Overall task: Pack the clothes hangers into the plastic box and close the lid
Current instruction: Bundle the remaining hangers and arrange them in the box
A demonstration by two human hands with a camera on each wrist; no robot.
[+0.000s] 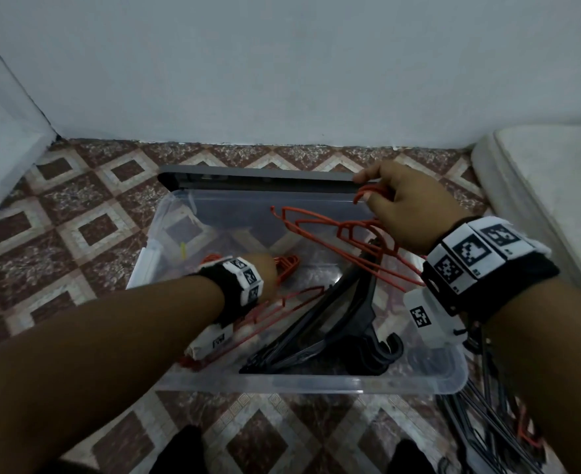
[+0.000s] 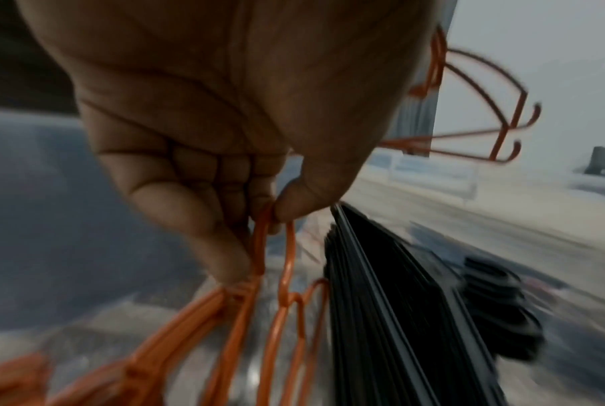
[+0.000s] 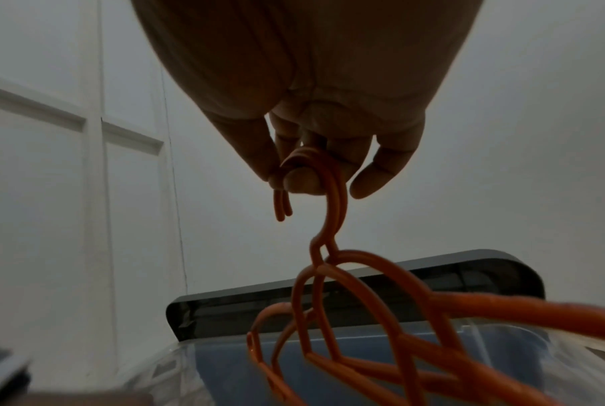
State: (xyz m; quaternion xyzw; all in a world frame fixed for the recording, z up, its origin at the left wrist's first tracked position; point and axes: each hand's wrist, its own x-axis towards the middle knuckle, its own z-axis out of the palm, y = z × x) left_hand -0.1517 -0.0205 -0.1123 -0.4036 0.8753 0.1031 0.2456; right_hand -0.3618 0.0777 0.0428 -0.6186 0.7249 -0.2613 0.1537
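A clear plastic box stands open on the tiled floor, its dark grey lid upright against the wall behind it. My left hand is down inside the box and pinches the hooks of a bundle of orange hangers that lies along the box's left side. A stack of black hangers lies in the middle of the box. My right hand is above the box's far right corner and holds the hooks of two orange hangers, whose bodies slant over the box.
More black hangers lie on the floor right of the box. A white mattress edge is at the right. A white wall runs behind the box and a white door panel stands at the left.
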